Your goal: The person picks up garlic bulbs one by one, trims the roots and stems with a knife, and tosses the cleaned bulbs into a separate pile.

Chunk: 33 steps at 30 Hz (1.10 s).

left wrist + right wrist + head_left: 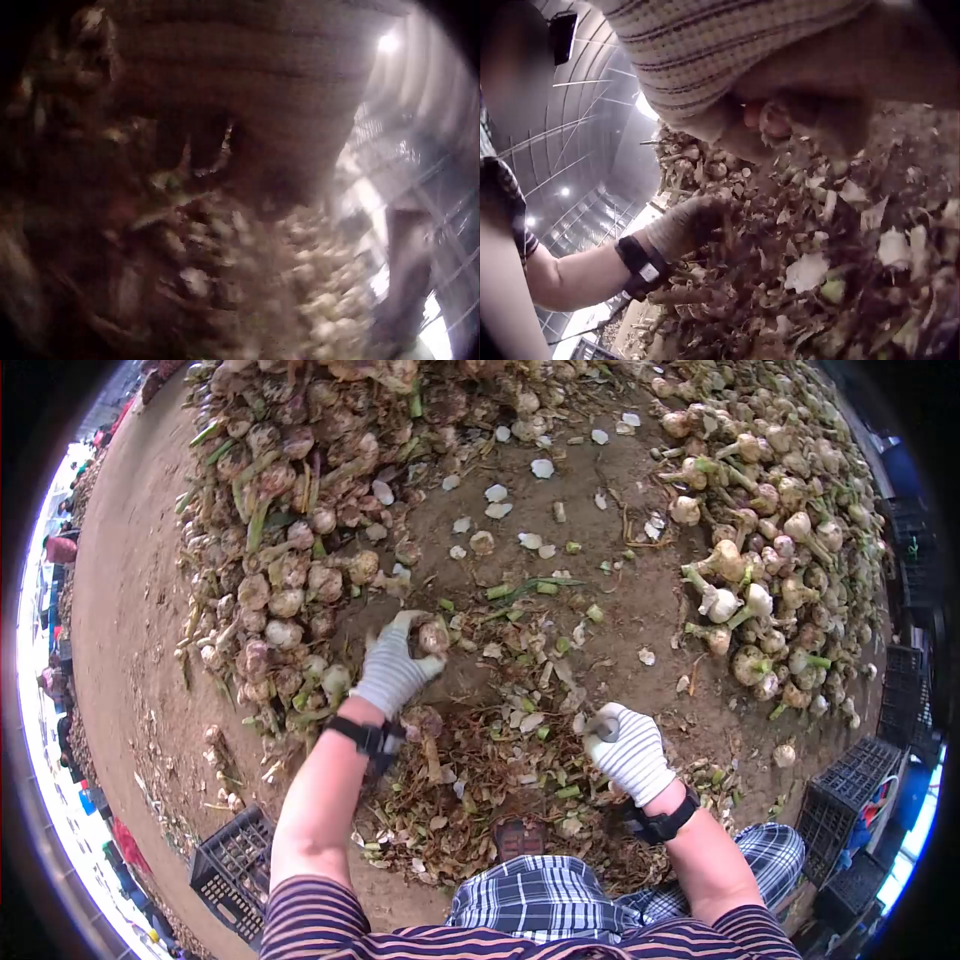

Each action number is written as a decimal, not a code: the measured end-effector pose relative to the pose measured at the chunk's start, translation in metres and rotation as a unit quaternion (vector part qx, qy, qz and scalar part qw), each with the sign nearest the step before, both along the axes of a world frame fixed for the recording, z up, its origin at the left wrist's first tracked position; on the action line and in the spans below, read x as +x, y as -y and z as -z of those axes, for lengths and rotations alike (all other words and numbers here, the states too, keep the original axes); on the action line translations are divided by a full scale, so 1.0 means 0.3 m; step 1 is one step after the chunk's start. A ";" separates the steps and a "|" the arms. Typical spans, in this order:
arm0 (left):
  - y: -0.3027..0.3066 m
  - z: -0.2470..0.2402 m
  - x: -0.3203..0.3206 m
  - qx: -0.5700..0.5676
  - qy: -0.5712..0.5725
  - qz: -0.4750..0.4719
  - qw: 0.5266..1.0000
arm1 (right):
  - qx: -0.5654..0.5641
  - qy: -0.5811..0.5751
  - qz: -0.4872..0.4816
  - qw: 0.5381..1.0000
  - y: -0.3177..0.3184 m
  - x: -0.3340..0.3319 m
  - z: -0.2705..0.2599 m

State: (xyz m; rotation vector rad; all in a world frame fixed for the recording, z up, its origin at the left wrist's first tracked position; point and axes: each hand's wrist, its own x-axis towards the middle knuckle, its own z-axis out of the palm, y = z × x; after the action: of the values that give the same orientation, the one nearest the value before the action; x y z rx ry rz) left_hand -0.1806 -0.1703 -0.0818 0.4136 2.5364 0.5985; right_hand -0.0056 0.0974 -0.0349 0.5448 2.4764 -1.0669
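In the head view the gloved left hand [395, 668] holds a garlic bulb [432, 639] between thumb and fingers, above the dirt floor. The gloved right hand [630, 752] is lower and to the right, its fingers curled round a small grey object [605, 728] that is mostly hidden. A dark, blurred left hand [255, 82] fills the top of the left wrist view, where its bulb cannot be made out. The right wrist view shows the right hand [735, 67] close up and the left hand [686, 229] beyond it.
Garlic heaps lie at the left [285, 600] and right [790, 560]. Peelings and cut stalks [500, 760] cover the floor between the hands and the person's checked trousers [540, 895]. Black crates stand at lower left [235, 870] and right [840, 800].
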 end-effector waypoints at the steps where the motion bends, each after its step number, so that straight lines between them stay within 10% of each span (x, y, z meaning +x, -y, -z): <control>1: -0.013 0.021 0.040 0.244 0.105 -0.121 0.956 | 0.004 0.003 0.005 1.000 0.002 -0.011 -0.027; 3: -0.070 0.053 0.092 0.571 0.399 -0.431 0.574 | 0.066 -0.076 -0.099 0.990 0.004 -0.047 -0.080; 5: -0.106 -0.015 0.192 0.478 0.192 -0.166 0.841 | 0.085 -0.103 -0.129 0.983 0.009 -0.065 -0.098; 7: -0.152 -0.127 0.223 0.467 0.310 -0.248 0.790 | 0.104 -0.091 -0.199 0.970 0.018 -0.079 -0.114; 8: -0.169 -0.140 0.204 0.535 0.466 -0.444 0.547 | 0.094 -0.091 -0.208 0.969 0.025 -0.084 -0.133; 9: -0.168 -0.140 0.213 0.534 0.466 -0.445 0.547 | 0.093 -0.090 -0.207 0.970 0.029 -0.081 -0.134; 11: -0.160 -0.133 0.250 0.424 0.229 -0.122 0.868 | 0.091 -0.087 -0.214 0.969 0.035 -0.077 -0.135; 13: -0.162 -0.091 0.311 0.452 0.291 -0.155 0.829 | 0.081 -0.095 -0.222 0.967 0.054 -0.080 -0.135; 15: -0.166 -0.080 0.358 0.631 0.436 -0.320 0.556 | 0.070 -0.103 -0.230 0.965 0.067 -0.081 -0.130; 16: -0.174 -0.102 0.372 0.491 0.256 -0.183 0.812 | 0.064 -0.118 -0.212 0.968 0.071 -0.079 -0.123; 17: -0.164 -0.077 0.366 0.490 0.256 -0.183 0.813 | 0.058 -0.134 -0.194 0.970 0.074 -0.079 -0.116; 18: -0.146 -0.026 0.355 0.343 0.048 0.028 0.938 | 0.048 -0.139 -0.189 0.971 0.072 -0.077 -0.110; 19: -0.138 0.006 0.348 0.153 -0.166 0.236 0.945 | 0.048 -0.139 -0.188 0.971 0.074 -0.077 -0.116; 20: -0.138 0.029 0.358 0.154 -0.165 0.237 0.945 | 0.029 -0.142 -0.177 0.973 0.076 -0.077 -0.127; 21: -0.140 0.050 0.375 0.335 0.062 0.098 0.935 | 0.011 -0.144 -0.166 0.975 0.077 -0.075 -0.133; 22: -0.146 0.058 0.385 0.482 0.283 -0.051 0.828 | 0.011 -0.142 -0.165 0.976 0.079 -0.071 -0.133; 27: -0.189 -0.060 0.370 0.408 0.187 0.001 0.894 | 0.032 -0.176 -0.179 0.967 0.070 -0.069 -0.116; 28: -0.185 -0.049 0.380 0.402 0.170 0.008 0.899 | 0.063 -0.137 -0.190 0.970 0.057 -0.053 -0.093; 29: -0.184 -0.120 0.378 0.402 0.354 -0.238 0.811 | 0.097 -0.039 -0.171 0.980 0.034 -0.048 -0.076; 31: -0.240 -0.381 0.323 0.413 0.107 -0.023 0.904 | 0.154 0.145 -0.136 0.968 -0.082 0.004 0.002; 33: -0.245 -0.337 0.293 0.419 0.146 -0.151 0.883 | 0.192 0.174 -0.122 0.958 -0.136 0.082 0.047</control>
State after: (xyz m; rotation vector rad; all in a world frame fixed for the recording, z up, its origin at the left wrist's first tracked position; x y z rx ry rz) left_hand -0.0928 -0.0967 0.0191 0.1783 1.9430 1.7462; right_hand 0.0189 0.1382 -0.0489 0.4717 2.3573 -0.3557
